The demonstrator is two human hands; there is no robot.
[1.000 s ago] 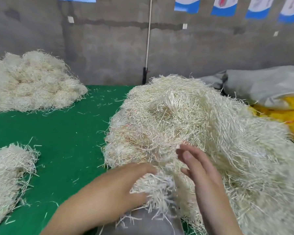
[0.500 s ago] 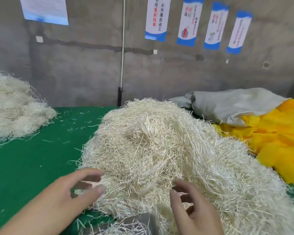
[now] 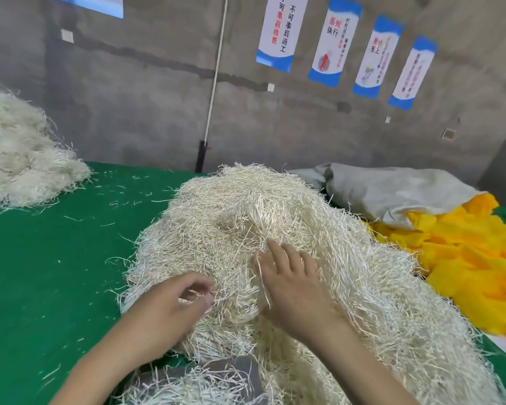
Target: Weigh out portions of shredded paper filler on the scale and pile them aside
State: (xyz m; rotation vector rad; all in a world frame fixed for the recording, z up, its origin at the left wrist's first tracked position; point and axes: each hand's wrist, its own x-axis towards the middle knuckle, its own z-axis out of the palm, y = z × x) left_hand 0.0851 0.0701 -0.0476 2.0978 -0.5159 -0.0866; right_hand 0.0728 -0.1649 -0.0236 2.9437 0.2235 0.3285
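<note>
Two bare hands, forearms bare as far as the frame edge. Left hand (image 3: 164, 314), forearm at 7 o'clock; thumbnail short, rounded. Right hand (image 3: 292, 293), forearm at 5 o'clock; fingers (image 3: 276, 254) slim, knuckles lightly creased, nails too blurred to read. Whatever is worn higher up lies outside the frame.

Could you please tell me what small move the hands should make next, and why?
Probably lift a handful towards the grey scale plate, which holds only a few shreds: the left hand pinches strands at the edge of the large cream shredded-paper heap, while the right hand lies open on it.
</note>
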